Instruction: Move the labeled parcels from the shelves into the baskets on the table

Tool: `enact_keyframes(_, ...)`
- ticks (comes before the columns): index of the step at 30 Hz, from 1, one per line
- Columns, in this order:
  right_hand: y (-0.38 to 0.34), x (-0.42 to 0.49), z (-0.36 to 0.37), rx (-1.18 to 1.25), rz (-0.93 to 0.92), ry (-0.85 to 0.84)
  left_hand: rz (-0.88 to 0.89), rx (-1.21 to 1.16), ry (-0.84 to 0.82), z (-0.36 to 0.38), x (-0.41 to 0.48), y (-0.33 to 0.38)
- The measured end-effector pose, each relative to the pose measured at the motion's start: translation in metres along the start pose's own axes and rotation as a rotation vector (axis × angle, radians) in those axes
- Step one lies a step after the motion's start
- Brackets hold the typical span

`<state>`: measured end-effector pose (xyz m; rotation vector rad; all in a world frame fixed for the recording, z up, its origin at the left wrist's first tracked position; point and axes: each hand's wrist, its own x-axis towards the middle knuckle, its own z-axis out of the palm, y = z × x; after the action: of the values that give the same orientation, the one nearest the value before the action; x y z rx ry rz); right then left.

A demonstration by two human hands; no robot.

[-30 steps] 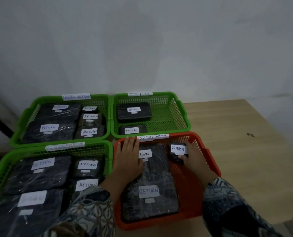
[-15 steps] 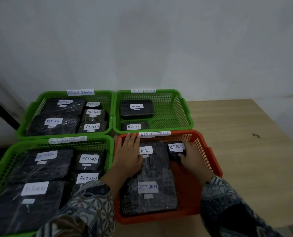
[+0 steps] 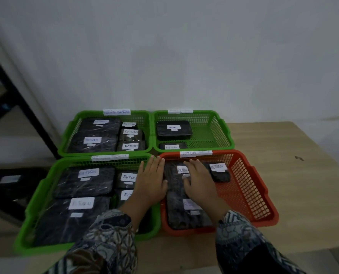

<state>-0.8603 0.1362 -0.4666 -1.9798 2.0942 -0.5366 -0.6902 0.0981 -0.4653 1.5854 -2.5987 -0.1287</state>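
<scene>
**Asker:** What writing can you read?

**Me:** "RETURN", handwritten on the white labels of the black-wrapped parcels. The tag on the far rim of the red basket [image 3: 261, 196] starts "RETURN", and the rest is blurred. The tag on the far-left green basket [image 3: 69, 131] ends in "OVERDUE". The tags on the far-right green basket [image 3: 223, 131] are too small to read.

**Asker:** And your hands?

**Me:** Both are flat with straight fingers, gripping nothing. My right hand [image 3: 200, 182] lies on the far large parcel [image 3: 171, 174] in the red basket, just left of the small parcel [image 3: 220, 173]. My left hand [image 3: 152, 182] lies over the seam where the red basket meets the near-left green basket [image 3: 46, 194]. The near large parcel [image 3: 184, 216] lies under my right wrist.

**Asker:** Any room to move?

**Me:** Bare mesh shows along the red basket's right side and across the right half of the far-right green basket. The two left baskets are packed edge to edge.

**Asker:** What's around you?

**Me:** A light wood table [image 3: 293, 175] against a pale wall [image 3: 184, 56]. A black shelf frame [image 3: 16, 95] stands at the left, with one more labelled parcel [image 3: 12, 182] low beside it, off the table.
</scene>
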Motion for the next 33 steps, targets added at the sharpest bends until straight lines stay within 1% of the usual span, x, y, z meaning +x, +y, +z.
enact_keyframes(5,-0.081,-0.009,0.021,-0.040,-0.145,-0.007,-0.067,-0.008,0.005,-0.027,-0.053,-0.056)
enact_keyframes(13,-0.221,-0.032,0.066,-0.022,-0.313,-0.063,-0.274,0.059,0.029,-0.054,-0.163,-0.170)
enact_keyframes(17,-0.292,-0.046,0.095,-0.022,-0.438,-0.088,-0.371,0.068,0.047,-0.064,-0.217,-0.223)
enact_keyframes(22,-0.380,-0.066,0.136,0.008,-0.570,-0.160,-0.506,0.099,0.047,-0.073,-0.286,-0.285)
enact_keyframes(26,-0.445,-0.077,0.166,0.022,-0.690,-0.244,-0.657,0.085,0.041,-0.076,-0.335,-0.332)
enact_keyframes(29,-0.489,-0.079,0.189,0.020,-0.766,-0.294,-0.748,0.056,0.058,-0.075,-0.363,-0.368)
enact_keyframes(33,-0.544,-0.065,0.224,0.021,-0.823,-0.359,-0.830,0.023,0.074,-0.072,-0.388,-0.420)
